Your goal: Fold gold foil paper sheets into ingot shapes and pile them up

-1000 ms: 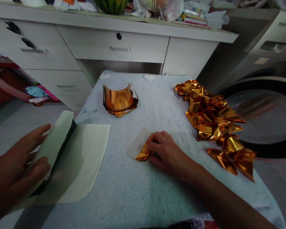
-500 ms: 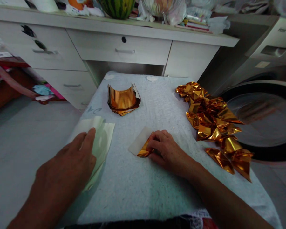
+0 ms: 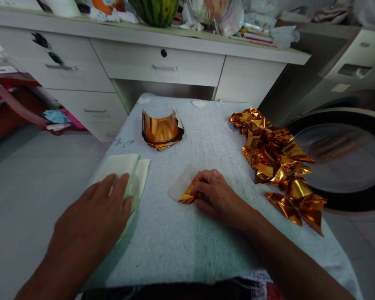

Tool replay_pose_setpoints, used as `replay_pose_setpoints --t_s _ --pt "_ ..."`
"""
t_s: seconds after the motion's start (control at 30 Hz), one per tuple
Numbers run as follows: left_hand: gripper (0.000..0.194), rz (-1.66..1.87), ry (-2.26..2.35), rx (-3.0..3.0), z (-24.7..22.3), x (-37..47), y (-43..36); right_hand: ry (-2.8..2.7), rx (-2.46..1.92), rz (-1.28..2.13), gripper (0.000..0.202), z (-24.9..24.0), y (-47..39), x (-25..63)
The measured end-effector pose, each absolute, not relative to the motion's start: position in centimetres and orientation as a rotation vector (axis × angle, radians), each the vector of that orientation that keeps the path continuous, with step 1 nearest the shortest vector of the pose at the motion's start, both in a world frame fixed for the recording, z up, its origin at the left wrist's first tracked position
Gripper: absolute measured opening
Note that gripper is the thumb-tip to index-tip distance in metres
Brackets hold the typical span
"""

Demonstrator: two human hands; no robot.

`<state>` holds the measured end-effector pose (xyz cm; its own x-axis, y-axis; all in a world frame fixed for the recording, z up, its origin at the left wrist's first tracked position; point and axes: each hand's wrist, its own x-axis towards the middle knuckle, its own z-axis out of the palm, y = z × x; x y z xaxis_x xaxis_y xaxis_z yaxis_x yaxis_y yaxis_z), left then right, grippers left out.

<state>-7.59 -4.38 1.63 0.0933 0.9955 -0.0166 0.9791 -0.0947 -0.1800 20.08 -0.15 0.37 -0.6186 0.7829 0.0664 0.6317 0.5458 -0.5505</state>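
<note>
My left hand lies with its fingers spread on a stack of thin pale-green sheets at the left edge of the cloth-covered surface. Near the middle, my right hand pinches a small folded gold foil piece, which has a whitish square backing sticking out to its upper left. Farther back stands a curved stack of gold foil sheets. A long heap of folded gold foil pieces runs down the right side, beyond my right hand.
Behind the padded cloth surface is a white drawer cabinet bearing a watermelon and clutter. To the right, a washing machine has its round door open beside the foil heap. A red-brown wooden piece is at the left.
My left hand has shifted slightly right, its fingers now more spread, and the top pale sheet lies flatter. My right hand still holds the foil piece in nearly the same place.
</note>
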Motion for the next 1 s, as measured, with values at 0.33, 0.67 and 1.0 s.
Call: replay_pose_setpoints --t_s 0.33,0.67,1.0 --pt "0.028 -0.627 -1.705 -3.012 2.1 -1.4 -4.9 -2.461 -1.163 0.720 0.012 0.4 -0.1 20.0" --pt "0.013 -0.696 -1.799 -3.036 -0.1 -0.2 -3.3 -2.425 -1.143 0.727 0.008 0.0 0.0 20.1" --pt "0.002 -0.756 -1.976 -2.886 -0.2 -0.6 -3.2 -2.382 -1.245 0.775 0.007 0.7 -0.4 19.4"
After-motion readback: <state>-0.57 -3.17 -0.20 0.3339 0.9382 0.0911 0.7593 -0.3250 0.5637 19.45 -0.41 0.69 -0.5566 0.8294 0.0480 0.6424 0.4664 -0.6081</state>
